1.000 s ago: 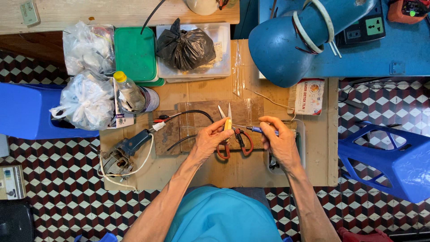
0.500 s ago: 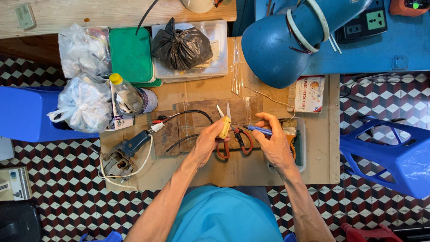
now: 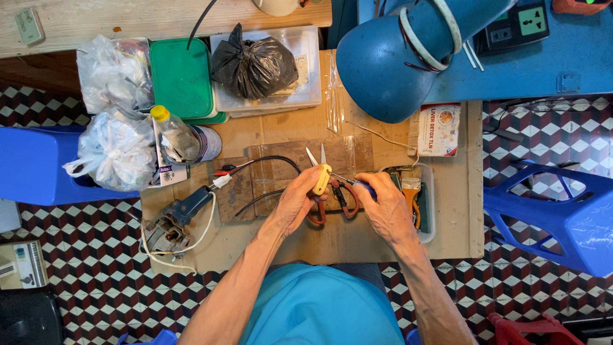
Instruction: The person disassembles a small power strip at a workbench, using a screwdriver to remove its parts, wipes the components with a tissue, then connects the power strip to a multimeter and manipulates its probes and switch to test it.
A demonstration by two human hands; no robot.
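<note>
My left hand grips a small yellow-handled cutter whose two metal tips point away from me. My right hand holds a thin blue-handled tool with its tip against the yellow cutter. Both hands hover close together over a dark wooden board on the small table. Red-handled pliers lie on the board just under my fingers. A black cable with a red and white end curves across the board to the left of my left hand.
A blue lamp head hangs over the table's back right. A black bag sits in a clear tray beside a green lid. White plastic bags, a bottle, a wired motor part, a brush tray and blue stools surround the table.
My two hands have drawn a little closer together and the blue-handled tool's tip now meets the yellow cutter. The rest of the table is unchanged.
</note>
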